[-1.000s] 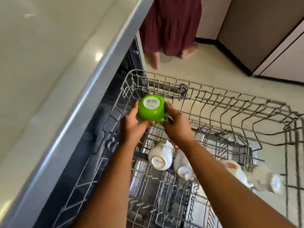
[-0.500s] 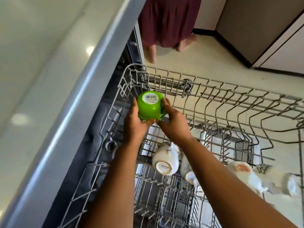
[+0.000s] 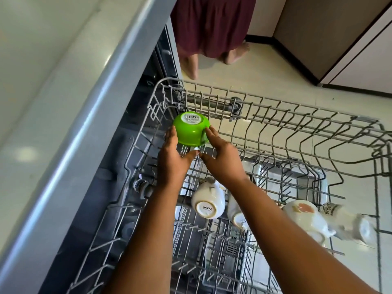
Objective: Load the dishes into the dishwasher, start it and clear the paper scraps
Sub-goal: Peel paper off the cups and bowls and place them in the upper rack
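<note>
A green bowl [image 3: 191, 130] sits upside down in the far left corner of the pulled-out upper dishwasher rack [image 3: 275, 103], its barcode label facing up. My left hand [image 3: 172, 154] touches the bowl's left side with straight fingers. My right hand [image 3: 222, 159] touches its right side the same way, and the two thumbs nearly meet below the bowl. Several white cups lie tipped in the rack nearer to me: one marked SISTA [image 3: 209, 201], a second [image 3: 238, 216] partly behind my right forearm, and a third with an orange pattern [image 3: 305, 217].
A grey countertop [image 3: 42, 92] runs along the left above the dishwasher. A person in a maroon skirt [image 3: 212, 24] stands barefoot on the floor beyond the rack. The lower rack [image 3: 212, 264] shows through the wires. Brown cabinets [image 3: 328, 39] stand at the right.
The green bowl has gone down and away from me into the rack's far left corner. Both hands' fingers have straightened along its sides.
</note>
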